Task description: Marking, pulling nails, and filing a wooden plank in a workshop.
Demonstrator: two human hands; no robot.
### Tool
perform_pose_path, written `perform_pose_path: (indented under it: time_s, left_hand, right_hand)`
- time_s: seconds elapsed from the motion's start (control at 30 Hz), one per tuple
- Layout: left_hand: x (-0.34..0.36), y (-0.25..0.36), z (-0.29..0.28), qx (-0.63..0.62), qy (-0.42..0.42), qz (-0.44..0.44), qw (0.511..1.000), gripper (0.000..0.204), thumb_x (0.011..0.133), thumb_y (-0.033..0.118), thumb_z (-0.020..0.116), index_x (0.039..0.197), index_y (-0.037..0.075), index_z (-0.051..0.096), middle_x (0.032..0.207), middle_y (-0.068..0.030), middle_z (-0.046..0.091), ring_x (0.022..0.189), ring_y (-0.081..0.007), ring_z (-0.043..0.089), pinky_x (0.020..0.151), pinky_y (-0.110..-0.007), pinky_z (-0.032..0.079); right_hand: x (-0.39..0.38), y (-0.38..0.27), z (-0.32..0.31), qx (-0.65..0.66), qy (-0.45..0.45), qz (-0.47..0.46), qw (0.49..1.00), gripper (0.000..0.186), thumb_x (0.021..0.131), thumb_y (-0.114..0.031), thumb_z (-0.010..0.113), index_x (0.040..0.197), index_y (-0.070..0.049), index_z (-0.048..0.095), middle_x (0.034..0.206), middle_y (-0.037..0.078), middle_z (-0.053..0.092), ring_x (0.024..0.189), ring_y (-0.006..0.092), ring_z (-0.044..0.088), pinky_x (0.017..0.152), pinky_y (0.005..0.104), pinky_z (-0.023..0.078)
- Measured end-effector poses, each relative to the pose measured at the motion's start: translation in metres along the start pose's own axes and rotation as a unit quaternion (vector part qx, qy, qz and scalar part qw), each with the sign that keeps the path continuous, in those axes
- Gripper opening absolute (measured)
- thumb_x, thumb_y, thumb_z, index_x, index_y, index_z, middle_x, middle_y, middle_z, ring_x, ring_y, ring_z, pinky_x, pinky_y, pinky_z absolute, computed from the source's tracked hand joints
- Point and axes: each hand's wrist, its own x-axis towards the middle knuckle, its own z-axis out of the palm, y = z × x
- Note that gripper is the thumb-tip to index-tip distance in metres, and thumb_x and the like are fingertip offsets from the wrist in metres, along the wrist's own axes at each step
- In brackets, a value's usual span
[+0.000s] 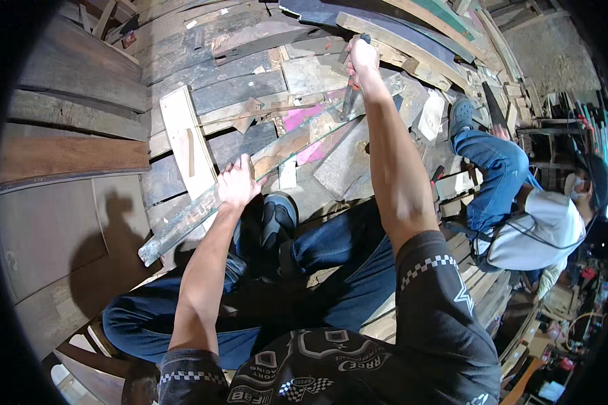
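Note:
A long, worn wooden plank [284, 150] with chipped greenish edges lies slantwise in front of me, from lower left to upper right. My left hand [236, 183] grips it near its middle, fingers wrapped over the edge. Farther out, my right hand [363, 64] is closed round a hand tool [350, 104] with a black handle, an orange part and a grey, blade-like end. That end meets the plank toward its far right part; its exact kind is unclear. My shoe [277, 219] is close beside the plank, near my left hand.
A pale board [186, 145] lies under the plank at left. Loose boards [412, 50] are piled at the far side. Wood panels [74, 135] stand at left. Another person in a white shirt [537, 229] sits at right, one hand near a dark blade-like tool [494, 108].

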Motion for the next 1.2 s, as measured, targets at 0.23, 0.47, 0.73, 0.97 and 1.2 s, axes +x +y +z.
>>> perform_pose_path:
  time_s: [0.23,0.47,0.73,0.97,1.2]
  left_hand:
    - [0.003,0.001,0.001,-0.011,0.004,0.009,1.0,0.063,0.075,0.053,0.07,0.11,0.009,0.043,0.107,-0.0129,0.061,0.105,-0.0338,0.059,0.09,-0.046,0.046]
    - [0.0,0.004,-0.001,-0.02,0.001,-0.014,1.0,0.064,0.073,0.05,0.073,0.111,0.009,0.042,0.109,-0.0135,0.061,0.109,-0.0344,0.057,0.093,-0.049,0.044]
    - [0.0,0.004,0.0,-0.024,0.007,-0.001,1.0,0.062,0.071,0.045,0.076,0.108,0.007,0.043,0.108,-0.0161,0.062,0.104,-0.0357,0.06,0.091,-0.048,0.046]
    - [0.004,0.002,0.002,0.014,0.029,0.027,0.999,0.063,0.073,0.053,0.07,0.108,0.008,0.044,0.101,-0.0153,0.065,0.099,-0.0352,0.063,0.085,-0.047,0.049]
    - [0.001,0.007,-0.006,0.0,0.085,0.04,0.996,0.068,0.073,0.06,0.068,0.101,0.002,0.047,0.088,-0.0226,0.066,0.081,-0.0396,0.066,0.07,-0.046,0.054]
  right_hand:
    - [0.035,0.005,0.0,-0.009,0.003,0.064,0.998,0.011,0.076,-0.014,0.051,0.067,-0.009,0.046,0.05,-0.003,0.028,0.038,0.0094,0.024,0.036,0.0284,0.023]
    - [0.048,0.01,0.015,-0.095,-0.003,0.068,0.993,0.011,0.075,-0.018,0.049,0.072,-0.007,0.049,0.059,0.003,0.037,0.047,0.0134,0.033,0.041,0.0329,0.028]
    - [0.075,0.023,0.014,-0.096,-0.019,0.133,0.986,0.013,0.074,-0.016,0.049,0.07,-0.004,0.05,0.056,0.005,0.037,0.045,0.0174,0.038,0.041,0.0352,0.033]
    - [0.086,0.026,-0.002,-0.012,-0.129,0.154,0.98,0.009,0.075,-0.016,0.046,0.071,-0.008,0.043,0.054,0.0,0.027,0.043,0.014,0.024,0.043,0.0337,0.026]
    - [0.068,-0.015,-0.074,0.158,-0.135,0.123,0.97,0.01,0.08,-0.012,0.043,0.072,-0.011,0.036,0.051,-0.003,0.023,0.041,0.0118,0.021,0.042,0.0312,0.023]
